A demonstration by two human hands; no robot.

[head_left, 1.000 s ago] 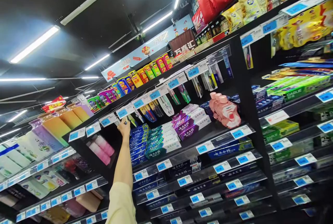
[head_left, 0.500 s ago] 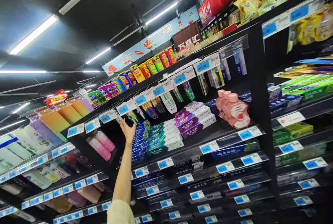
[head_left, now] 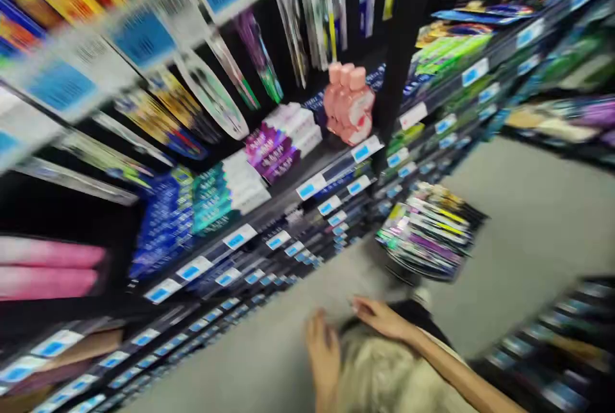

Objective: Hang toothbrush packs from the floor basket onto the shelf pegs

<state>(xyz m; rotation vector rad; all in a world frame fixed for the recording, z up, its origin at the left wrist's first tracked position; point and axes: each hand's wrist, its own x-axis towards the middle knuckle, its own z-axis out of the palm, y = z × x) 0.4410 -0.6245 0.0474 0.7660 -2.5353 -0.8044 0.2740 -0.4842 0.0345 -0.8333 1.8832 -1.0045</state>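
My left hand is low in the view, blurred by motion, with its fingers a little apart and nothing visible in them. Just to its right, my right hand points leftward over my lap, fingers loosely bent and apart, also blurred; no object shows in it. The two hands do not touch. Beige clothing lies below and between them. Above and to the left, the shelf holds blue boxes, teal and white boxes, purple boxes and pink bottles.
Toothbrush packs hang under large price tags. A stand of striped packs rises from the grey floor at right. Pink rolls or bottles lie at far left. Another shelf runs along the lower right.
My left hand has come down from the hanging packs at the upper shelf. My right hand has come into view. The view has tilted down and moved closer to the shelf.
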